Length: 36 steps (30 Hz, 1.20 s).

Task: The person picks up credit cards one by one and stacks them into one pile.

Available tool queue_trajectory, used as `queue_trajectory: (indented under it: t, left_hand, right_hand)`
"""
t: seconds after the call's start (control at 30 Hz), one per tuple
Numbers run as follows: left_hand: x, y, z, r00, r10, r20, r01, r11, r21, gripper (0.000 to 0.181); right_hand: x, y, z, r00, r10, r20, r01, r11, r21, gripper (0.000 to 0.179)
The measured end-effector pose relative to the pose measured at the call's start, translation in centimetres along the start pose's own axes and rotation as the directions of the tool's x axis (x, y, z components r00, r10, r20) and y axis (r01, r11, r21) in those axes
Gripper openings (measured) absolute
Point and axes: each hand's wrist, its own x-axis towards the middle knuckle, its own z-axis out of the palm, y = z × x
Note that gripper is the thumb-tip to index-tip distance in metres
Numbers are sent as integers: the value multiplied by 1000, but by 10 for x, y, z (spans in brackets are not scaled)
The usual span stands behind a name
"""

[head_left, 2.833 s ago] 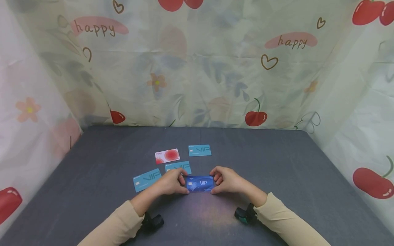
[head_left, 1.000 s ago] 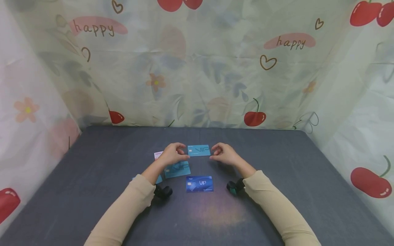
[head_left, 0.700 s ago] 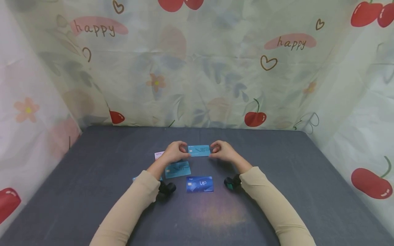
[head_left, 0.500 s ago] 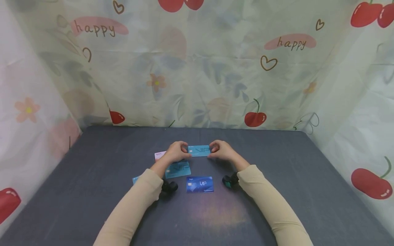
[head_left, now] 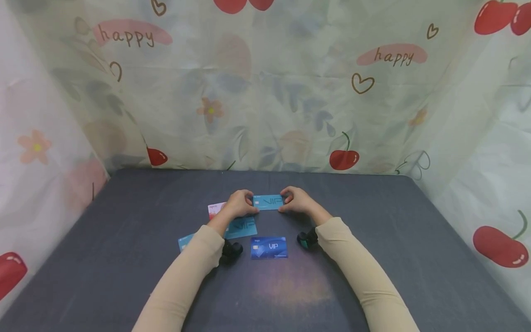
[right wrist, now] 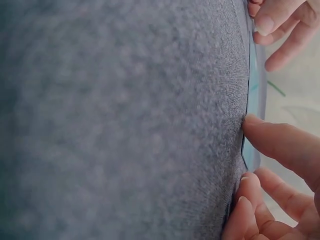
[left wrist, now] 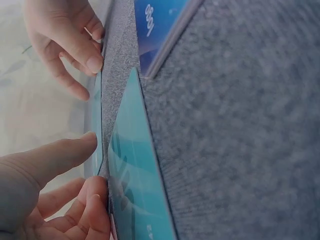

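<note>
A teal VIP card (head_left: 268, 202) lies at the back of the group on the dark table, square to the person. At its left end my left hand (head_left: 239, 204) grips it, thumb on the near edge and fingers toward the far corner. My right hand (head_left: 299, 201) pinches the right end in the same way. Both wrist views see the card edge-on: in the left wrist view the teal card (left wrist: 96, 120) runs between the two hands, and in the right wrist view a narrow strip of the card (right wrist: 253, 95) shows beside the right thumb.
Nearer the person lies a dark blue VIP card (head_left: 268, 248). Another teal card (head_left: 244, 226) and a white-and-red card (head_left: 214, 209) are partly covered by the left hand and wrist. The left sleeve hides much of a third teal card (head_left: 185, 240). Patterned cloth (head_left: 265, 92) hangs behind the table.
Both hands left the dark blue card and moved forward to the teal card at the back. Over the last second they closed in on its ends; the card has barely shifted.
</note>
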Motion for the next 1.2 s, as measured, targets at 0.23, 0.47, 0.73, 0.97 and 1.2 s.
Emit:
queue_trajectory:
  t: [0.23,0.47,0.73,0.97,1.2]
  left_hand:
    - [5,1,1,1000,-23,4,23,1000,8,59]
    - [9,1,2,1000,-17,2,17,999,39,58]
    - [8,2,4,1000,-18,-3,18,999,45,53]
    - [6,3,5,1000,-22,-3,23,999,37,52]
    - [5,5,5,999,-35,-15,35,999,3,51]
  right_hand:
    - [4,1,0,1000,9,-2,-9,1000,-6,54]
    - [5,2,-1,1000,3,6,-3,1000,3,52]
    - [4,1,0,1000,3,3,-3,1000,24,50]
    - [3,-1,1,1000,27,-13,-27,999,37,50]
    - [1,-4,2,997,60,-40,-58,997,49,51]
